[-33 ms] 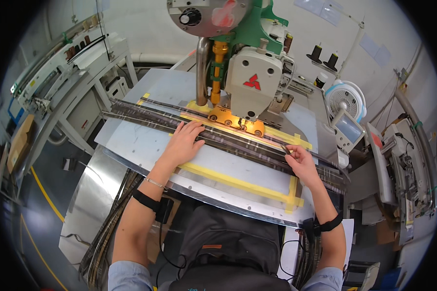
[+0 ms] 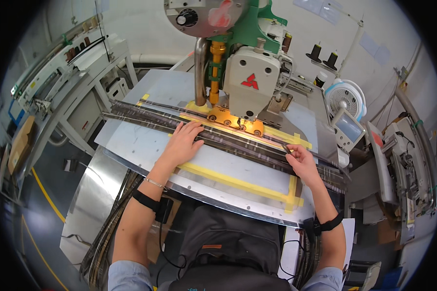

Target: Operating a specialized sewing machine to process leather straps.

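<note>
Dark plaid fabric strips (image 2: 218, 133) lie across the metal table (image 2: 145, 145) at frame centre, under the sewing machine (image 2: 250, 82). The left hand (image 2: 184, 140) presses flat on them, open; the right hand (image 2: 301, 160) pinches their edge. Fingers near the orange presser clamp (image 2: 235, 121) risk being caught. A red triangular emblem marks the machine head; yellow tape (image 2: 238, 182) frames the table.
</note>
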The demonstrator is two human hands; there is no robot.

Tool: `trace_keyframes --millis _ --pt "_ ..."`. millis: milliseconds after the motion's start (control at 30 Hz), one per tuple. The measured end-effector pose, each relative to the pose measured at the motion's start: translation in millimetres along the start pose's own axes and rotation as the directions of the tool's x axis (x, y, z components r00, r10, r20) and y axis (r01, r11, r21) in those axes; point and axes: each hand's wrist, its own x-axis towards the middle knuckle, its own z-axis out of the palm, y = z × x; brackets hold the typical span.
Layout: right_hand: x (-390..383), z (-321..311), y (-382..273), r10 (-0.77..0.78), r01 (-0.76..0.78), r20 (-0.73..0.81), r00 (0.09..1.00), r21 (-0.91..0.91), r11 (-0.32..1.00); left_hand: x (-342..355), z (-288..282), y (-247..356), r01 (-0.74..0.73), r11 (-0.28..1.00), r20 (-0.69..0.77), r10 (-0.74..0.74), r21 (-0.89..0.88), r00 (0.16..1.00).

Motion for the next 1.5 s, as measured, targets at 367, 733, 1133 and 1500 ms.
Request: trace_keyframes --millis 367,733,1133,1500 --pt "6 6 8 0.014 -0.021 0.089 0.996 0.072 0.997 1 -1 -4 -0.016 1.0 -0.005 0.016 0.0 1.0" --pt "8 7 14 0.016 -0.02 0.091 0.996 0.041 0.999 1 -4 -3 -0.011 1.0 0.009 0.011 -0.015 1.0" --pt "4 26 -4 -0.025 0.051 0.112 0.993 -0.236 0.97 1 -6 -4 -0.014 1.0 0.014 0.014 0.001 1.0" --pt "40 70 -36 -0.012 0.073 0.112 0.994 -0.562 0.824 -8 6 43 -0.087 0.996 0.054 0.086 0.016 0.995"
